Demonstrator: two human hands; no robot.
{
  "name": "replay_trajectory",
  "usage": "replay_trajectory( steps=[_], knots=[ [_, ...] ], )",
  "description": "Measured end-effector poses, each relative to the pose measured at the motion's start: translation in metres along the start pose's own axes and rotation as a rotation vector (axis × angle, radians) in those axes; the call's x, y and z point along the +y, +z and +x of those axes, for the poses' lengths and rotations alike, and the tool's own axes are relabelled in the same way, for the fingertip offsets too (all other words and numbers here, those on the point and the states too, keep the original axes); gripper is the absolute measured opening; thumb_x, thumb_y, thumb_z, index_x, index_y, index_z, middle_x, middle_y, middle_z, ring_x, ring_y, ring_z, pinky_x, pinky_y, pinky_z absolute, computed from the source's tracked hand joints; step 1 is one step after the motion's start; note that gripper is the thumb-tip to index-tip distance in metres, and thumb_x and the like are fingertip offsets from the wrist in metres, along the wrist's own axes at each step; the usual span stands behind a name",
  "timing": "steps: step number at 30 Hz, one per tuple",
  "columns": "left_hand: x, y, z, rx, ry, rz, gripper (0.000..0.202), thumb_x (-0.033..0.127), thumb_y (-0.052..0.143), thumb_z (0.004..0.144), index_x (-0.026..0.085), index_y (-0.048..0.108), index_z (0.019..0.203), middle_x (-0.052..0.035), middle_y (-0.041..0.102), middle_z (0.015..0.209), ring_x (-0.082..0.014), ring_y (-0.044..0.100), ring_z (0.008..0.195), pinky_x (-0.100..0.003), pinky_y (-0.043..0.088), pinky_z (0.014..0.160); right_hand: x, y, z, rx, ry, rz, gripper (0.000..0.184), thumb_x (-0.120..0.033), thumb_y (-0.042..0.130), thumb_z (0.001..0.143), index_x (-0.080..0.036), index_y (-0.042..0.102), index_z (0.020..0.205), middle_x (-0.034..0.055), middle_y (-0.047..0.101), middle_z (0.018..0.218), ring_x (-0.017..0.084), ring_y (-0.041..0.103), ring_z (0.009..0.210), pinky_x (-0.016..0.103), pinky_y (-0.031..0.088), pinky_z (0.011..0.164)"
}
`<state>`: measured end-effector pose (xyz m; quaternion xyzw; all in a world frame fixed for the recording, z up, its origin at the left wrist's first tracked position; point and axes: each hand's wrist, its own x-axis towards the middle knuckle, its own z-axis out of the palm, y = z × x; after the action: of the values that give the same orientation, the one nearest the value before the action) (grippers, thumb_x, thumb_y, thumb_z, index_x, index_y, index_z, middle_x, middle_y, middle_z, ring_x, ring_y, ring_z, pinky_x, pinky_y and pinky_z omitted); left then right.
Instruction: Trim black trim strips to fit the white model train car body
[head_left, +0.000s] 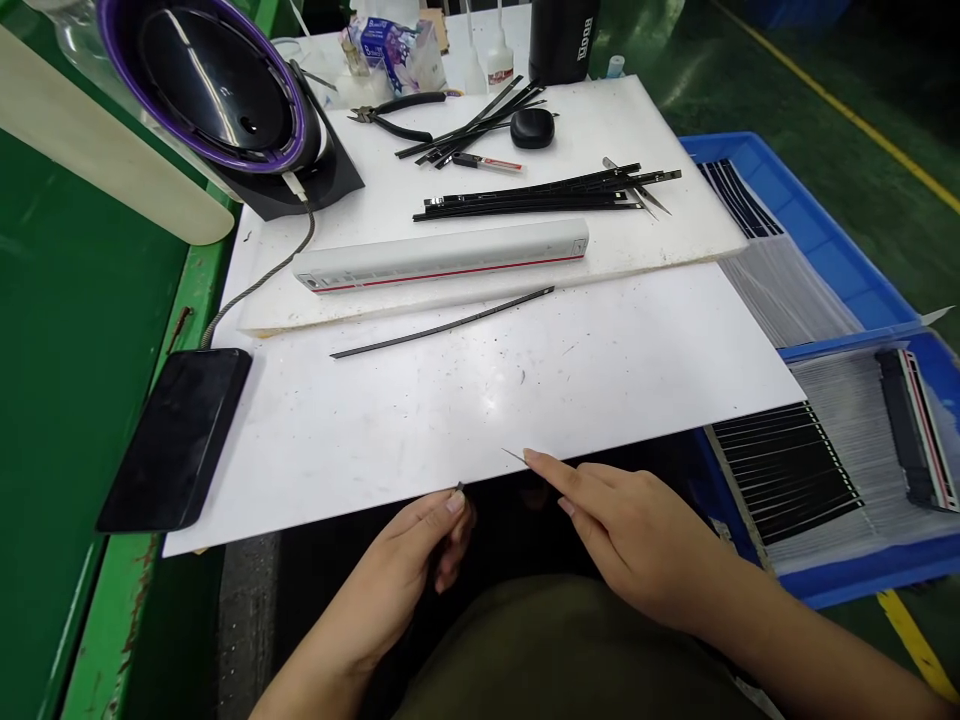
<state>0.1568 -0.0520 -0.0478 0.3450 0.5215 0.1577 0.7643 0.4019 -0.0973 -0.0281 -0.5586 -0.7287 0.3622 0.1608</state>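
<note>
Tapering, thin grey tool (514, 457)

Black strips (525, 199), red-striped pale grey casing (442, 258)

White tabletop (420, 405) brightly lit, soft glare mid-surface; dim beneath front edge; wide-angle stretch toward borders.

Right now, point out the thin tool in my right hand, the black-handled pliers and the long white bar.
Thin tool (514, 456): head view, on the part past the right hand (626, 520).
Black-handled pliers (409, 101): head view, on the upper handle.
Long white bar (441, 256): head view, on its surface above the red stripe.
</note>
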Motion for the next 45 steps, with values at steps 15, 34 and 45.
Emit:
replay_trajectory(
  steps=[15, 34, 45],
  knots=[
    [0.000, 0.003, -0.002, -0.209, 0.106, -0.251, 0.042, 0.039, 0.051, 0.095, 0.020, 0.042, 0.059, 0.0014, 0.035, 0.060, -0.0153, 0.039, 0.060, -0.029, 0.036, 0.060, -0.003, 0.007, -0.002, -0.007, -0.049, 0.062, 0.058, -0.014, 0.032, 0.100, -0.028, 0.035, 0.156, 0.0031, 0.059, 0.089, 0.019, 0.057, 0.068, 0.030, 0.039, 0.060],
    [0.012, 0.027, -0.012, -0.176, 0.000, -0.777, 0.044, 0.033, 0.060, 0.085, 0.019, 0.032, 0.054, -0.0008, 0.043, 0.060, -0.0135, 0.044, 0.055, -0.029, 0.044, 0.056, -0.027, 0.040, -0.017, 0.226, 0.081, 0.732, 0.047, -0.018, 0.046, 0.099, -0.026, 0.046, 0.145, 0.0074, 0.059, 0.131, 0.022, 0.064, 0.101, 0.040, 0.054, 0.092],
    [0.011, 0.014, -0.012, -0.274, -0.030, -0.682, 0.036, 0.035, 0.059, 0.091, 0.016, 0.047, 0.063, 0.0061, 0.031, 0.055, -0.0043, 0.021, 0.043, -0.019, 0.023, 0.044, -0.017, 0.038, -0.016, 0.290, 0.102, 0.732, 0.042, -0.023, 0.043, 0.104, -0.029, 0.044, 0.145, 0.0033, 0.060, 0.111, 0.010, 0.052, 0.057, 0.023, 0.048, 0.053]
  ],
)
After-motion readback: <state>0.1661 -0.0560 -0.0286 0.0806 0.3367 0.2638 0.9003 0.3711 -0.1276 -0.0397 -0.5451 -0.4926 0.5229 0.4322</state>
